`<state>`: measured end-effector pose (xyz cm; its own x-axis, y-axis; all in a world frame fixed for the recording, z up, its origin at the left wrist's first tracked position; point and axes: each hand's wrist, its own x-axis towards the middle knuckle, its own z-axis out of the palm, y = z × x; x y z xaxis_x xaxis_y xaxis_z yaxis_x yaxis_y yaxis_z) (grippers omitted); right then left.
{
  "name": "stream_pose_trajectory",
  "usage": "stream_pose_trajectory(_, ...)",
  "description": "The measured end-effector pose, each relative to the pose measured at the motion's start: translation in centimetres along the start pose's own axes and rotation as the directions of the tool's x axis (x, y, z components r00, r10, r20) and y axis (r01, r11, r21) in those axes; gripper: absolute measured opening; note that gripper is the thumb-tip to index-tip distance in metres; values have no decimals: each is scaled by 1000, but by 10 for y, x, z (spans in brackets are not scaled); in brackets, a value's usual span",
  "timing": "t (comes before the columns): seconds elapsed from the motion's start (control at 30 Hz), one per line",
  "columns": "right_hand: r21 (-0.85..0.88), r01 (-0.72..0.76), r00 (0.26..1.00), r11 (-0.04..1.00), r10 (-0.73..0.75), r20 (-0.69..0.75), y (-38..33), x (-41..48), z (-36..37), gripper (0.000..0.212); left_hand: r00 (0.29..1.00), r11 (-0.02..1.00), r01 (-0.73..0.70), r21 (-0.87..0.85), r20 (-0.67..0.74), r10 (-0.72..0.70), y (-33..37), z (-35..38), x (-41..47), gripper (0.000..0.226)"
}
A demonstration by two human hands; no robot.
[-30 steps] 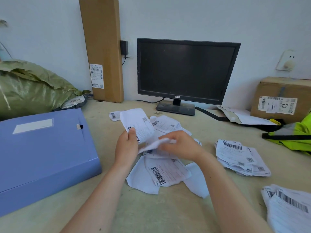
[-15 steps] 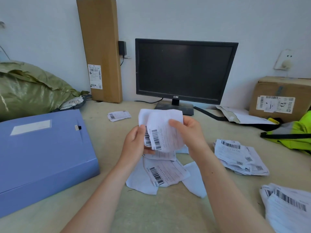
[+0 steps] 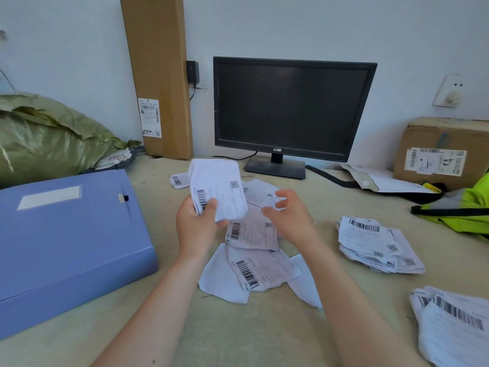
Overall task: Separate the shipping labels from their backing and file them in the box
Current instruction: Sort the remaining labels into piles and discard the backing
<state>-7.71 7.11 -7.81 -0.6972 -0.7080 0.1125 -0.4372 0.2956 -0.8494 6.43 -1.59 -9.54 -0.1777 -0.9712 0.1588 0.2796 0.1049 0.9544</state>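
Blue box (image 3: 66, 247) lay closed at left. Loose labels (image 3: 254, 268) were piled at centre. My left hand (image 3: 195, 226) pinched one label (image 3: 219, 189) above the pile; my right hand (image 3: 288, 218) hung just right of it, fingers loosely curled, holding nothing.

White barcoded labels (image 3: 219, 189), blue box (image 3: 66, 242), black monitor (image 3: 291, 107)

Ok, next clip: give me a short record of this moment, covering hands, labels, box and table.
Left hand: grips a barcoded label, thumb by its barcode
Right hand: fingers loosely curled, nothing visibly held, apart from that label
Blue box: shut, lying flat at the left
Loose pile: labels and blank sheets on the table, below the hands
Other labels: right stack, lower-right stack
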Motion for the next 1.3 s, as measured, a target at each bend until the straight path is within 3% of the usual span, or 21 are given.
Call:
stream_pose_trajectory(0.1,-406,34,994,913,13,113,12,-3,7,89,999,998,26,-50,-30,-27,-1,-1,1,14)
stream_pose_trajectory(0.2,-480,68,979,875,34,200,17,-3,14,103,999,998,31,-61,-36,-34,-2,-1,2,16)
stream_pose_trajectory(0.3,-455,137,981,880,-57,185,18,0,15,88,998,995,48,-84,-32,-51,-2,-1,4,19)
stream_pose_trajectory(0.4,-316,170,985,934,-149,90,15,-2,11,64,998,990,53,-131,-27,-57,-1,-1,3,19)
stream_pose_trajectory(0.47,-101,157,983,982,-165,-77,11,0,7,54,998,990,40,-134,-40,-46,-2,-2,3,20)
stream_pose_trajectory(0.53,124,190,952,974,-152,-267,5,3,0,51,998,991,35,-127,-51,-42,-4,-2,4,22)
stream_pose_trajectory(0.6,289,241,929,926,-134,-345,-2,5,-10,45,997,993,62,-96,-38,-66,-5,-2,6,23)
stream_pose_trajectory(0.67,380,255,945,889,-145,-294,-6,6,-16,37,988,986,153,-71,27,-152,-5,1,4,20)
stream_pose_trajectory(0.77,294,271,956,917,-221,-192,-7,5,-15,30,909,920,374,-119,244,-338,1,10,-4,22)
stream_pose_trajectory(0.87,176,264,959,948,-239,-150,-6,4,-9,30,876,921,379,-86,356,-327,-1,15,-9,23)
stream_pose_trajectory(0.97,128,205,978,970,-198,-60,-6,7,-7,37,921,963,265,43,285,-266,-6,15,-12,11)
stream_pose_trajectory(1.03,58,107,993,993,-110,50,-6,8,-12,56,965,978,182,103,170,-198,-8,13,-9,15)
stream_pose_trajectory(1.1,-119,44,985,992,-22,174,-4,7,-20,76,991,990,121,70,57,-125,-7,8,-4,16)
stream_pose_trajectory(1.2,-493,114,922,862,93,376,-2,-2,-22,97,993,993,111,-41,-26,-112,-5,2,2,17)
stream_pose_trajectory(1.3,-547,169,876,820,129,464,1,-6,-10,110,993,991,118,-56,-19,-119,-4,1,1,17)
